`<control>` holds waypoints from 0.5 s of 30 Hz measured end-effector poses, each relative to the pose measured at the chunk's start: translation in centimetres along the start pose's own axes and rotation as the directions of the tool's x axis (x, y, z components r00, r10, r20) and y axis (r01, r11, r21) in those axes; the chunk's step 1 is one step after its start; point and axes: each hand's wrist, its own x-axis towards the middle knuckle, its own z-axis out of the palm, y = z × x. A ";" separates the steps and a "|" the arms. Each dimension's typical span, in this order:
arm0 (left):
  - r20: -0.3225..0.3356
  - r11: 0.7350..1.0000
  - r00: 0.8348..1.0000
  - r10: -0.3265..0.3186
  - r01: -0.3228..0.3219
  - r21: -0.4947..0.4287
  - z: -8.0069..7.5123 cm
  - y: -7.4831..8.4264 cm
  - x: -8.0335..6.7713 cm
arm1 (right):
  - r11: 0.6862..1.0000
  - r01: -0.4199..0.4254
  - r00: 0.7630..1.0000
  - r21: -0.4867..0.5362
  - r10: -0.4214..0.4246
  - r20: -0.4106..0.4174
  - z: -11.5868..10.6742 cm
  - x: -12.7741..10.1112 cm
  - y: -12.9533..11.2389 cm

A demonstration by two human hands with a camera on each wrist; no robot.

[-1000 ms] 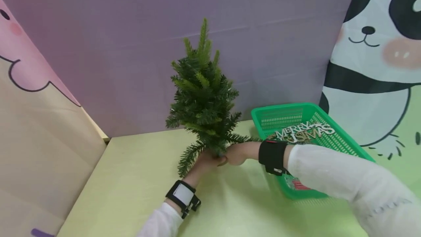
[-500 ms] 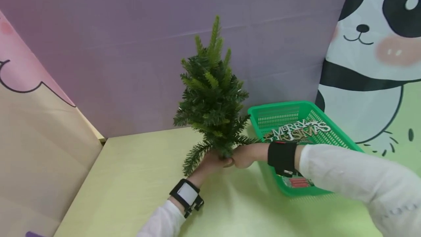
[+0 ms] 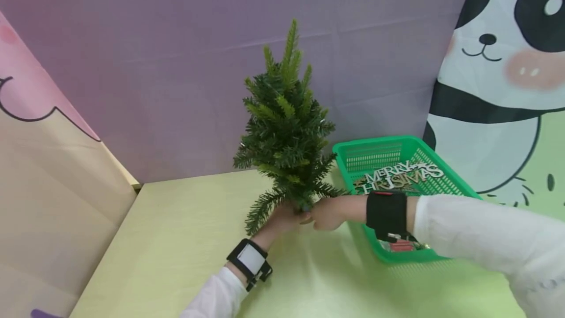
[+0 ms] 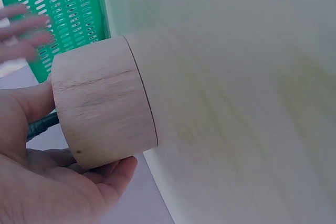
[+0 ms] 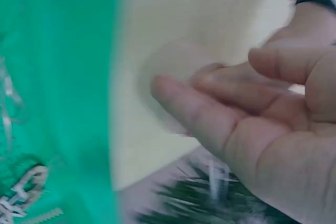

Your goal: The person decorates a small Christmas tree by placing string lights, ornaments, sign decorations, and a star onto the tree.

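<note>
- Small tree (image 3: 286, 126) upright; barely shifted over the last second.
- Left hand (image 4: 47, 182) grips its wooden base (image 4: 102, 100).
- Right hand (image 5: 252, 124) loosened, fingers open, just beside the base; basket (image 3: 375, 153) near.

Green slotted basket (image 3: 441, 256) with a "MERRY CHRISTMAS" sign (image 3: 399, 177), on the yellow table (image 3: 176, 239).
</note>
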 end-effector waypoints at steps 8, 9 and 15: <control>0.010 1.000 1.000 -0.004 0.004 -0.003 0.0 0.1 -0.4 | 0.950 0.058 0.997 0.307 -0.071 0.030 -2.6 -6.2 1.1; 0.008 1.000 1.000 -0.005 0.005 -0.006 0.0 0.1 -0.4 | 0.941 0.078 0.995 0.330 -0.093 0.029 -2.9 -6.9 1.8; 0.021 0.998 0.999 0.036 -0.036 -0.045 -0.1 -0.1 -0.4 | 0.904 0.078 0.997 0.419 -0.059 -0.058 -2.7 -9.0 6.3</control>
